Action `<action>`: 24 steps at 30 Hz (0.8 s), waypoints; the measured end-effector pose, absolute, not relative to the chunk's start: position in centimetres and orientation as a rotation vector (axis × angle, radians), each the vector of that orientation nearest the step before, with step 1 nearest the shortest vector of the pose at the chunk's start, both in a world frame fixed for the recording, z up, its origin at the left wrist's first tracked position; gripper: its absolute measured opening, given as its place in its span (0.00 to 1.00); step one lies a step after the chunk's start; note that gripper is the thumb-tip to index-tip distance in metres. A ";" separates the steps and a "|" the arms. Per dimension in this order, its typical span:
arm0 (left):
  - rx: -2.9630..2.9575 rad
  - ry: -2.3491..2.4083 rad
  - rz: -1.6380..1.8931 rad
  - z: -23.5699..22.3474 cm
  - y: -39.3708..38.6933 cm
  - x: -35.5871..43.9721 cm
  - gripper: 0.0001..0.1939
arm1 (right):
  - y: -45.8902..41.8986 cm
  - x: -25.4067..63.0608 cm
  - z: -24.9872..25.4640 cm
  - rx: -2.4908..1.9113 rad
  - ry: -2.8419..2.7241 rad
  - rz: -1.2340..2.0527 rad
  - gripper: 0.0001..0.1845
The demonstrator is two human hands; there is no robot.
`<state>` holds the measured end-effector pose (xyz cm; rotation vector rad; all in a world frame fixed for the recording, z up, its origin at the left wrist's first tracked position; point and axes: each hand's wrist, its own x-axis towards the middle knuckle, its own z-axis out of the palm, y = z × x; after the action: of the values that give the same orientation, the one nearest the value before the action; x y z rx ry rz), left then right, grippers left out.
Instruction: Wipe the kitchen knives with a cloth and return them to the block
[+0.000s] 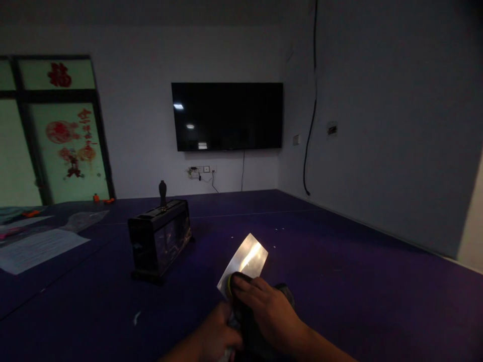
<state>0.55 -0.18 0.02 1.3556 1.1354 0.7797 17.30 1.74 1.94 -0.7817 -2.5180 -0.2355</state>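
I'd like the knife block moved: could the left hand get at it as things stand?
Probably not without letting go: the left hand seems to be gripping the cleaver, and the knife block stands apart, forward and to its left.

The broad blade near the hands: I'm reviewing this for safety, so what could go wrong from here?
First, the right hand lies close to the broad blade; if the dark tool under it slipped, the hand might be cut. Second, the blade shines brightly while its surroundings are dim, so glare could make its edges harder to judge. Third, the left hand is also near the blade, and might be nicked if the blade shifted.
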 end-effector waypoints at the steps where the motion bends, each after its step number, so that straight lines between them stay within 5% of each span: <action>1: 1.359 1.170 0.747 -0.2 -0.2 0.5 0.20 | 2.0 17.5 1.8 -0.814 -2.485 -0.237 0.26; 9: 1.362 1.156 0.708 -0.7 0.1 0.2 0.24 | 3.0 17.3 1.1 -0.856 -2.279 -0.339 0.30; 14: 1.437 1.149 0.821 -0.8 0.6 0.0 0.17 | 2.7 15.4 0.4 -0.808 -2.183 -0.450 0.30; 18: 1.510 1.088 0.872 0.1 1.4 0.4 0.09 | 2.3 14.4 0.5 -0.543 -2.196 -0.538 0.22; 24: 1.590 1.020 0.846 0.5 1.2 0.8 0.12 | 2.0 15.3 1.6 -0.417 -2.397 -0.509 0.19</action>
<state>0.85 1.24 0.50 1.5896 1.0199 0.8461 15.28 1.97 1.58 -0.4173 -2.3973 -0.5094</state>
